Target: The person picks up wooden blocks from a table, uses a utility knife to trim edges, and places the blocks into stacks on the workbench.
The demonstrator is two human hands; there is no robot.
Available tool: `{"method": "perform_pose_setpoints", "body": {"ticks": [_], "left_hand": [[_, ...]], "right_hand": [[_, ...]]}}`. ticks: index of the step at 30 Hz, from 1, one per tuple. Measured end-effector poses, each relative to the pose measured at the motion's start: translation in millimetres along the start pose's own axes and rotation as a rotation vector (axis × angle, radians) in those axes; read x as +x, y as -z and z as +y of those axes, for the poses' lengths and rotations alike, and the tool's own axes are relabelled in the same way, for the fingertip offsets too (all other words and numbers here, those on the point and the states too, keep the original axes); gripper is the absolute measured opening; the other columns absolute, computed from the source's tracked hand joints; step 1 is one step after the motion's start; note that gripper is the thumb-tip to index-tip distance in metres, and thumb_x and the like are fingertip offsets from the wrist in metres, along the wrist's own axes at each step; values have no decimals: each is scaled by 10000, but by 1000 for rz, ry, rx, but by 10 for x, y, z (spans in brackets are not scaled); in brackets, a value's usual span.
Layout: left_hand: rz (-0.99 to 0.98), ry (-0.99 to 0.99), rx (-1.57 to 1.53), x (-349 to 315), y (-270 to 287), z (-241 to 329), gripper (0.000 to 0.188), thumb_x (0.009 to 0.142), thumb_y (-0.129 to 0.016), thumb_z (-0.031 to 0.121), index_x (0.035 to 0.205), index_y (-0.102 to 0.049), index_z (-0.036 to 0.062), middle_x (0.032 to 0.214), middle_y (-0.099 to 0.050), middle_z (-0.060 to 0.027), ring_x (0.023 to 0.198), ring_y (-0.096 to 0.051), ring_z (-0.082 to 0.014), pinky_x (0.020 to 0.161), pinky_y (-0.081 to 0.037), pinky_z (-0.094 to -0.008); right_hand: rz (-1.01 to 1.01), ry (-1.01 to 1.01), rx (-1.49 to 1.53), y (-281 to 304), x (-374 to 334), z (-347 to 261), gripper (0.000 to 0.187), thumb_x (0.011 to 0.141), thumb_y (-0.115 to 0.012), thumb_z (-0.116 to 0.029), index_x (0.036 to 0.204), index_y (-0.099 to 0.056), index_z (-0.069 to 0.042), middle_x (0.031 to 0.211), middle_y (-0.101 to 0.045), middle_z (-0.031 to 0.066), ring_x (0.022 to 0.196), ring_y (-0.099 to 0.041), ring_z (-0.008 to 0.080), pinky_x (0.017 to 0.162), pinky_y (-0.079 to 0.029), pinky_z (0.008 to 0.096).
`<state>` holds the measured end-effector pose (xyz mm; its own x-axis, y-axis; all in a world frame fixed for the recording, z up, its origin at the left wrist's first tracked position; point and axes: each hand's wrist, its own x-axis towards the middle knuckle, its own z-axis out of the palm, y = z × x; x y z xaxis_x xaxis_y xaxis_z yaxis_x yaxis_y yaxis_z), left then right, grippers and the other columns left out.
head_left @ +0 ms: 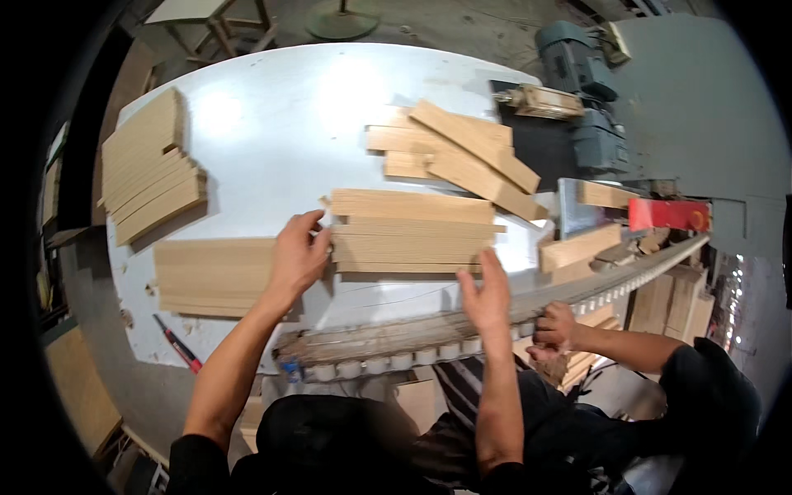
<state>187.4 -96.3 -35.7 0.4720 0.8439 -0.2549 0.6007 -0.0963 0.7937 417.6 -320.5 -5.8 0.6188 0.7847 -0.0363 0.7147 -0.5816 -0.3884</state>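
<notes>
A stack of pale wooden strips (412, 239) lies in the middle of the white table, the strips side by side with uneven ends. My left hand (299, 254) is at its left end, thumb and fingers apart; whether they touch the wood I cannot tell. Over the stack's lower right corner, my right hand (488, 293) is raised with its thumb spread from the fingers. Neither hand grips anything. Partly behind my left wrist lies another block of strips (216, 276). Just beyond the middle stack, loose wooden boards (450, 153) are heaped crosswise.
More strips (157, 165) are grouped at the far left of the white table (272, 132). A red-and-black knife-like tool (177, 342) lies near the left front. A roller rail (396, 342) crosses the near edge. Motors (577, 66) stand far right. A co-worker's hand (554, 328) is right of mine.
</notes>
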Motion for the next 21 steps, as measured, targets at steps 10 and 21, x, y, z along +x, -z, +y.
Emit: {"method": "perform_pose_setpoints", "body": {"ticks": [10, 21], "left_hand": [[-127, -14, -205, -30, 34, 398, 291, 914, -665, 170, 1147, -671, -5, 998, -650, -107, 811, -622, -166, 716, -517, -295], [-207, -306, -500, -83, 154, 1180, 458, 869, -722, 63, 1311, -605, 77, 1264, -614, -105, 995, -623, -167, 881, -524, -274]], "right_hand": [[115, 274, -168, -82, 1453, -3, 539, 783, -716, -122, 1262, -521, 30, 1247, -555, 223, 1143, -522, 405, 1028, -404, 471], [409, 669, -29, 269, 861, -684, 438, 669, -708, 2, 1091, -601, -41, 969, -582, 123, 874, -571, 311, 775, -476, 427]]}}
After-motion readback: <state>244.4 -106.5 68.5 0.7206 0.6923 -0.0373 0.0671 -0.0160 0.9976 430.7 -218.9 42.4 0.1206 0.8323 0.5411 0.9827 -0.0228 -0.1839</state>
